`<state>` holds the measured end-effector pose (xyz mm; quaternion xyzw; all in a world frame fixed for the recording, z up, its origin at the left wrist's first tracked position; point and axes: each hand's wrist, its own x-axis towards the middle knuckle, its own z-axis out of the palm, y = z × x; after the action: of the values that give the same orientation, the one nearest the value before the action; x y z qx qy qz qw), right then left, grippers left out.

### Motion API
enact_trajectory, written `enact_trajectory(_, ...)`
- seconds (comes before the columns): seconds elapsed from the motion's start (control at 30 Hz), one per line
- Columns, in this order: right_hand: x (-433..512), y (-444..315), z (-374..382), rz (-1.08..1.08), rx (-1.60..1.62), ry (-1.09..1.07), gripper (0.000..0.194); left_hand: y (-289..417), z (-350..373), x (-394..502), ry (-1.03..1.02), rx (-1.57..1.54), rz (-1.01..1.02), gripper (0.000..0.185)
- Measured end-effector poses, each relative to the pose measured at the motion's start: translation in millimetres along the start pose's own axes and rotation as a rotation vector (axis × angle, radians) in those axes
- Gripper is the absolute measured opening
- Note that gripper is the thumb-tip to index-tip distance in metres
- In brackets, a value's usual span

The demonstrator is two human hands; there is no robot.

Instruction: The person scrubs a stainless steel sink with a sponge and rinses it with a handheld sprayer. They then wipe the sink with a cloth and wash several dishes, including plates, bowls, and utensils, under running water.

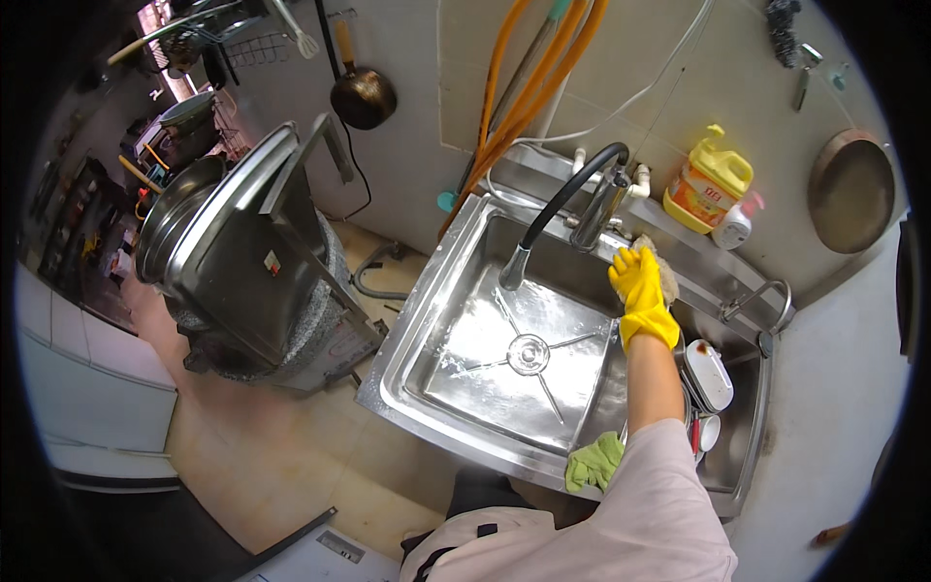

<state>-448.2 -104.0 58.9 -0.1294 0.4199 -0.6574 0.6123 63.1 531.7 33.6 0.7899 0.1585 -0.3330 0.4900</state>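
Note:
My right hand point(641, 295), in a yellow rubber glove, reaches over the divider between the two sink basins. It overlaps a beige cloth or scrubber point(665, 275) at the back rim; whether the fingers grip it cannot be told. Just left of the hand stands a chrome faucet point(596, 211) with a black flexible spout, its spray head hanging over the wet steel basin point(473, 364). White dishes point(709, 375) and a small white bowl point(709, 433) sit in the right basin. A green cloth point(595, 462) hangs over the front rim. My left hand is out of view.
Behind the sink stand a yellow detergent jug point(705, 185) and a white pump bottle point(734, 227). A small curved tap point(756, 302) is at the right. Large metal pans point(247, 269) lean at the left. Orange hoses point(524, 102) and a round pan point(851, 191) hang on the wall.

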Motion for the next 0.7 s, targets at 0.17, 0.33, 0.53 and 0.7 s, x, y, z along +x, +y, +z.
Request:
enact_trajectory(0.17, 61.3, -22.2, 35.6, -0.024, -0.079, 0.171, 0.037, 1.9, -19.3, -2.2, 0.125, -0.042, -0.084, 0.047)
enact_trajectory(0.33, 88.2, -8.6, 67.9, -0.122, -0.167, -0.09, 0.043, -7.4, -41.7, 14.1, 0.052, -0.131, -0.027, 0.046)
enact_trajectory(0.53, 28.4, 18.5, -17.7, -0.064, -0.169, -0.091, 0.04, 33.1, 102.8, 49.7, -0.178, 0.237, -0.111, 0.031)
enact_trajectory(0.7, -133.8, 105.1, -75.7, 0.383, -0.688, 0.008, 0.038, 34.2, 135.7, 107.6, -0.418, 0.4, -0.121, 0.034)
